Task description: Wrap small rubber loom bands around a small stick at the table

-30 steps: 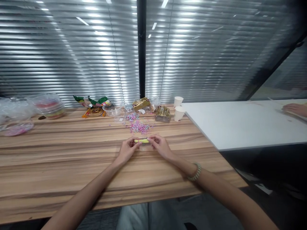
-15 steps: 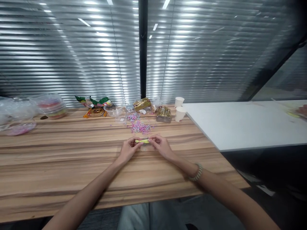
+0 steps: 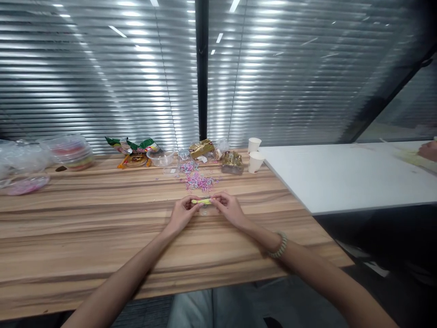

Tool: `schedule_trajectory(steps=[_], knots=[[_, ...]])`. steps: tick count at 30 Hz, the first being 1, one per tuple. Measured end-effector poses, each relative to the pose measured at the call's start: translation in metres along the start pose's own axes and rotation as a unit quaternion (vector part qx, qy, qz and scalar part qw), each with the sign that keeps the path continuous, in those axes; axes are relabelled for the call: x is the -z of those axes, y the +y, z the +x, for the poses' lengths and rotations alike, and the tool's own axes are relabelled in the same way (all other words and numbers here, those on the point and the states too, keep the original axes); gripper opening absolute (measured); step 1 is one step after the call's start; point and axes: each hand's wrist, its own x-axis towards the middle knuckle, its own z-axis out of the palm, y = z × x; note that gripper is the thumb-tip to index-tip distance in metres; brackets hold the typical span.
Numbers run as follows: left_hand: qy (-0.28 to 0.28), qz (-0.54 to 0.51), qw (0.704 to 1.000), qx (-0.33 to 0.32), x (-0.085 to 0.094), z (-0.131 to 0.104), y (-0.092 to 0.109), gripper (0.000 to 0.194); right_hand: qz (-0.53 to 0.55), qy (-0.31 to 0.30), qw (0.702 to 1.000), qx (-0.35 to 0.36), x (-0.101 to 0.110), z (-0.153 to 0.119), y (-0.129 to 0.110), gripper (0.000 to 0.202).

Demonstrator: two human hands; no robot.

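Observation:
A short, slim yellow stick-like piece (image 3: 201,201) is held level between my two hands, just above the wooden table. My left hand (image 3: 184,212) pinches its left end between thumb and fingers. At the other end my right hand (image 3: 229,209) pinches it the same way; a beaded bracelet (image 3: 282,246) circles that wrist. Tiny ring-like bits (image 3: 205,212) lie right below the yellow piece, too small to make out well. Just beyond my fingers spreads a loose pile of small pink, purple and pale pieces (image 3: 200,181).
Along the back stand a clear plastic bowl (image 3: 160,158), snack packets (image 3: 133,146), gold wrappers (image 3: 232,161) and two paper cups (image 3: 256,161). Stacked clear tubs (image 3: 70,152) are at the left. A white table (image 3: 300,177) adjoins on the right, with another person's hand (image 3: 428,150) above it.
My hands keep nearly the same grip on the yellow piece. The view has shifted slightly, and the other person's hand at the far right has moved up a little.

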Motion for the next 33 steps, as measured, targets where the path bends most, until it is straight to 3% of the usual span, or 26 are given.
schedule_trajectory(steps=[33], knots=[[0.000,-0.010,1.000,0.000,-0.0004,-0.0003,0.0012,0.028,-0.012,-0.003,1.000,0.010,0.0006,-0.0008,0.0009,0.028]])
